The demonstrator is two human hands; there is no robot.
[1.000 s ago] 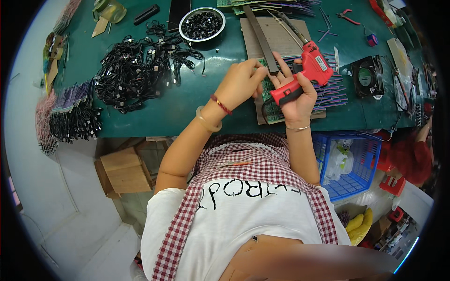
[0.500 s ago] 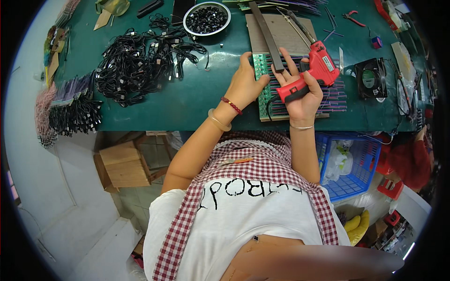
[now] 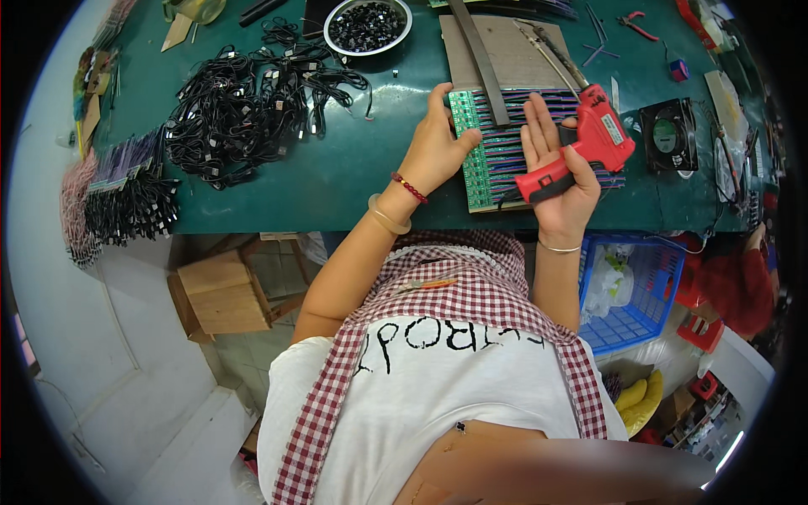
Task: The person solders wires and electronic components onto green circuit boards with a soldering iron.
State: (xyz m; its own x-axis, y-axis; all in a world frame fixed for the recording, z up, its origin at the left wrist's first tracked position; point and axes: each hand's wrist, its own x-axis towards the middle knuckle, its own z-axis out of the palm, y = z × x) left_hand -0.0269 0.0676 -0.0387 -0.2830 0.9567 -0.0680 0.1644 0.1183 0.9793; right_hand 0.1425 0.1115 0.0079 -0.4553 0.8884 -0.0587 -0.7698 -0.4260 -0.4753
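A row of joined green circuit boards [image 3: 476, 181] lies on cardboard, with thin purple and dark wires [image 3: 505, 151] running off to the right. My left hand [image 3: 439, 141] grips the boards' left edge, its thumb on top. In my right hand [image 3: 560, 172] is a red soldering gun [image 3: 602, 139]. The thumb wraps its handle while several fingers stretch out over the wires. The gun's metal tip and feed tube point up and away to the left. Across the wires and cardboard lies a long dark flat bar [image 3: 481, 63], its near end between my hands.
Left of the boards is a heap of black USB cables [image 3: 244, 118], with a metal bowl [image 3: 406, 32] of small black parts behind. Bundled wires [image 3: 126, 185] hang over the left edge. A black fan [image 3: 667, 139] and red pliers [image 3: 640, 27] lie right. Below is a blue basket [image 3: 627, 311].
My right hand has moved right with the soldering gun, away from the dark bar's end, uncovering more of the wires. My left hand stays at the boards' edge.
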